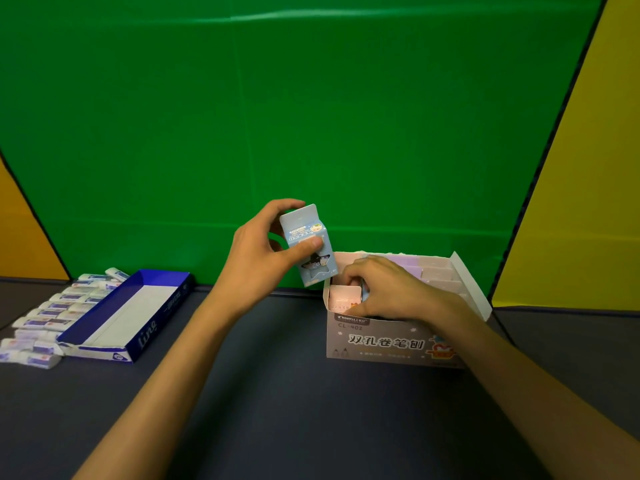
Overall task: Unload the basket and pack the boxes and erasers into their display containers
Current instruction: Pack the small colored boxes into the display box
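Blue box (pixel 309 244): small carton with a gabled top like a milk pack, printed card, cartoon figure on its front; held in the air just left of and above the display carton (pixel 391 341), tilted with its base toward that carton's open top. Left hand (pixel 258 252): fingers curled behind the box, thumb across its front face, a firm pinch over the broad sides. Right hand (pixel 384 289): inside the display carton at its front left corner, fingers bent down among the packed boxes beside a pink box (pixel 343 297); whether it grips one or only parts them cannot be told. Rows of pale purple boxes fill the display carton behind the right hand. Handling, as judged: light, thin card, stiff along its edges yet easily dented on the flat faces and at the gable flap; best held by the two wide faces near mid-height, kept upright, and slid down into a gap without forcing. Erasers (pixel 52 313): many small wrapped bars in rows on the counter, well left of the display carton. Blue tray (pixel 145 336): long, open, holding none of them, just right of the erasers. Basket: not in view.
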### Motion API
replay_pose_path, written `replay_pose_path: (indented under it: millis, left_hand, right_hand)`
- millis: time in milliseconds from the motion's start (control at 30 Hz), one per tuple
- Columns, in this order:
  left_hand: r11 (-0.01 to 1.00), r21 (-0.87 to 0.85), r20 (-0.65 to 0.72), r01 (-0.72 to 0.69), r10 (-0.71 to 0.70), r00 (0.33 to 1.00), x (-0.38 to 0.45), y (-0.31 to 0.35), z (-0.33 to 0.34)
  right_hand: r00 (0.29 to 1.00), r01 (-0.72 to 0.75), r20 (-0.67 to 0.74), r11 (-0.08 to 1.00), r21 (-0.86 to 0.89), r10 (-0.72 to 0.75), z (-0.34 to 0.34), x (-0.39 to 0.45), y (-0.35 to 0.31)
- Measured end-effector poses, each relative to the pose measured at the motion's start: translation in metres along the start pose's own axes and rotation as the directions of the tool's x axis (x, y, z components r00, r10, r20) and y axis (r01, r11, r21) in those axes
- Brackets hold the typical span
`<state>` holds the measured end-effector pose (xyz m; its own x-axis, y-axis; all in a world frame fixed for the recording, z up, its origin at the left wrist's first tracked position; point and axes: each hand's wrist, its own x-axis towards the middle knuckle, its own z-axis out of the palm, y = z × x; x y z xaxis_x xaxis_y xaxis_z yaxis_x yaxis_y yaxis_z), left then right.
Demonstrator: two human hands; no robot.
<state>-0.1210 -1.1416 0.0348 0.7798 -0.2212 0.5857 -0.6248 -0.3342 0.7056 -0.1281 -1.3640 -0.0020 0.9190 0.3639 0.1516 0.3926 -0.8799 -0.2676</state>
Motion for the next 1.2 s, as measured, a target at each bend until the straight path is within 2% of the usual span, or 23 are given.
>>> replay_pose_path:
  millis: [67,167,300,400,567,767,1033,1200]
  left_hand:
    - [1.000,-0.011,0.037,-0.006,0.006,0.999,0.001,0.002,0.003]
    - [1.000,-0.018,0.091,-0.023,0.025,0.996,0.005,0.007,0.008]
    - [0.998,-0.031,0.194,-0.055,0.060,0.979,0.011,0.014,0.022]
    - [0.997,-0.034,0.319,-0.067,0.074,0.945,0.014,0.017,0.038]
    - [0.995,0.037,0.447,-0.092,0.066,0.892,0.015,0.017,0.068]
    - [0.969,0.199,0.483,-0.144,0.031,0.875,0.018,0.004,0.084]
    - [0.936,0.319,0.493,-0.149,-0.030,0.869,0.025,0.003,0.084]
    - [0.847,0.470,0.527,-0.247,-0.045,0.849,0.019,0.010,0.092]
  right_hand:
    - [1.000,0.005,-0.004,1.000,-0.014,-0.005,-0.002,0.000,0.000]
    - [1.000,0.009,-0.014,0.996,0.084,-0.008,-0.016,-0.005,0.005]
    - [0.986,-0.027,-0.160,0.985,0.168,0.054,-0.042,-0.013,0.026]
    - [0.964,-0.051,-0.251,0.990,0.131,0.083,-0.053,-0.023,0.044]
    - [0.953,-0.094,-0.280,0.991,0.094,0.117,-0.059,-0.039,0.062]
    - [0.951,-0.119,-0.276,0.989,0.093,0.140,-0.055,-0.051,0.074]
    - [0.949,-0.129,-0.280,0.989,0.069,0.143,-0.055,-0.054,0.077]
    - [0.950,-0.123,-0.281,0.990,0.071,0.138,-0.055,-0.053,0.077]
